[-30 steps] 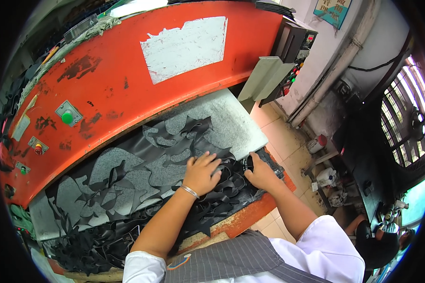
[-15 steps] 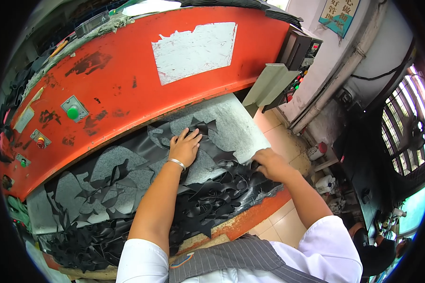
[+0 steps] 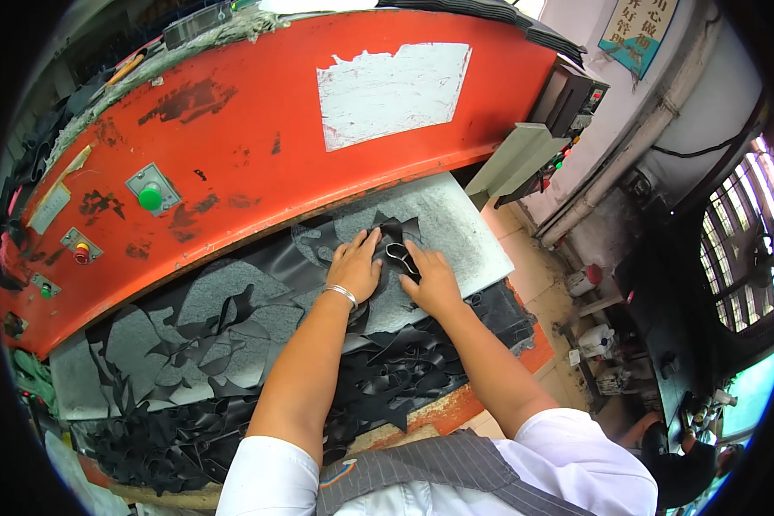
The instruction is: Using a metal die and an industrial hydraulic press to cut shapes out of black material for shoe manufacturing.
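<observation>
My left hand, wearing a silver bangle, lies with its fingers stretched over black sheet offcuts on the pale cutting board. To its right, my right hand has its thumb and fingers around a curled black offcut whose bent edge shows pale. The offcut's kind of material, leather-like, cannot be made out for certain. More black sheet with cut-out gaps stretches left across the board. Along the board's near side lies a heap of black scraps.
Beyond the board rises a red machine beam with a green button and a red knob. A control box stands at the far right. Below on the right are a tiled floor and a white jug. Another person is at the lower right.
My right hand has moved left and away from me, from the board's near right edge to the offcut beside my left hand. The left hand stays on the sheet. The view has shifted slightly.
</observation>
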Motion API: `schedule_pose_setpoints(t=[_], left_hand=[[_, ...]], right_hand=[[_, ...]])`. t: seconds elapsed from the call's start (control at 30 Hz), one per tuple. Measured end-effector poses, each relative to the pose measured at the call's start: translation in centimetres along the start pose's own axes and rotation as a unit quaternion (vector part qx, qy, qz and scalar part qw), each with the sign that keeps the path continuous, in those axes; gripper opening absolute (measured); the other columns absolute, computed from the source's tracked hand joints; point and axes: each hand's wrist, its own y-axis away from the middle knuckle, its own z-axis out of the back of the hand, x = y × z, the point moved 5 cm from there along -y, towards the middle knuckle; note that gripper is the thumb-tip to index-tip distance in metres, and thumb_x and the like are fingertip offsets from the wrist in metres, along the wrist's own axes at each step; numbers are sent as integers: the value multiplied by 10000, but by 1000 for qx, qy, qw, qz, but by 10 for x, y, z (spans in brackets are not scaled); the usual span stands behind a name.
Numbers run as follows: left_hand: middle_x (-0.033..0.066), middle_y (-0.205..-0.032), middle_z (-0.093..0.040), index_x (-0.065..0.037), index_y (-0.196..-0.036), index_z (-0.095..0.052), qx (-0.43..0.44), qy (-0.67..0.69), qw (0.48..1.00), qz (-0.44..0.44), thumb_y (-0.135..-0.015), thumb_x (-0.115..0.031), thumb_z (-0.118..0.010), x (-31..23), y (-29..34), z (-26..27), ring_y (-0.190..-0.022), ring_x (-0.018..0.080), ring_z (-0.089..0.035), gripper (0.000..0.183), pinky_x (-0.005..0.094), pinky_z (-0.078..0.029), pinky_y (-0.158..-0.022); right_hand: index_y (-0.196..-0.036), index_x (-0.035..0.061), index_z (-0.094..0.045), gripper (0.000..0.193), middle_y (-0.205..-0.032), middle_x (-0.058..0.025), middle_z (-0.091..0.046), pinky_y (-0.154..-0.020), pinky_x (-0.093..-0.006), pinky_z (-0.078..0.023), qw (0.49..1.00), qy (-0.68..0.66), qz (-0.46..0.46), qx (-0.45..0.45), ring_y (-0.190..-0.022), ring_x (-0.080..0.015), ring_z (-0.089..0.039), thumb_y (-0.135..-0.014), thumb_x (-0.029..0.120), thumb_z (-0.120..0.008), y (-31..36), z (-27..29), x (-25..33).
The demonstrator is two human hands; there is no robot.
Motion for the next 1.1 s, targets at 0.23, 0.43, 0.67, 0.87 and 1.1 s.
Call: schedule_pose_setpoints(t=[0.23, 0.43, 0.67, 0.87, 1.1], left_hand=[[25, -1493, -391, -142, -1389, -463, 2, -66, 996, -53, -908, -207, -491, 3, 2, 4, -1382, 249, -332, 486, 441, -271, -1101], [52, -1526, -334, -133, -1435, -399, 67, -65, 995, -31, -918, -255, -496, 8, 11, 16, -1429, 249, -243, 540, 467, -231, -1129], [181, -1335, -536, -40, -1251, -584, -66, 152, 982, -95, -877, -241, -621, 51, 113, 103, -1283, 326, -465, 426, 388, -369, -1065], [126, -1060, -670, -13, -1052, -673, -326, 97, 937, 81, -907, -160, -601, 147, 264, 253, -1001, 236, -629, 218, 336, -463, -910], [109, -1192, -629, -1, -1195, -611, -608, 57, 763, 213, -980, -177, -529, 284, 471, 361, -1086, 178, -582, 290, 325, -442, -955]], right_hand=[[-1272, 56, -568, 541, -1035, -140, -650, -891, -424, -434, 998, -21, 24, -47, -982, -324, -569, -760, 156, -713, 16, -12, 6], [-1267, 57, -574, 525, -1035, -141, -651, -911, -422, -427, 998, 25, -6, -63, -1000, -320, -564, -770, 168, -703, 23, -21, 18], [-1273, 57, -565, 530, -1040, -157, -646, -925, -423, -429, 997, 35, -25, -57, -1011, -331, -557, -778, 193, -694, 30, -20, 22], [-1289, 83, -551, 543, -1042, -160, -641, -924, -431, -433, 996, 55, -32, -62, -1025, -347, -548, -778, 194, -697, 35, -11, 25], [-1302, 73, -516, 639, -1151, -190, -570, -946, -477, -388, 978, 107, -14, -181, -1078, -369, -505, -742, 262, -757, 44, -1, 58]])
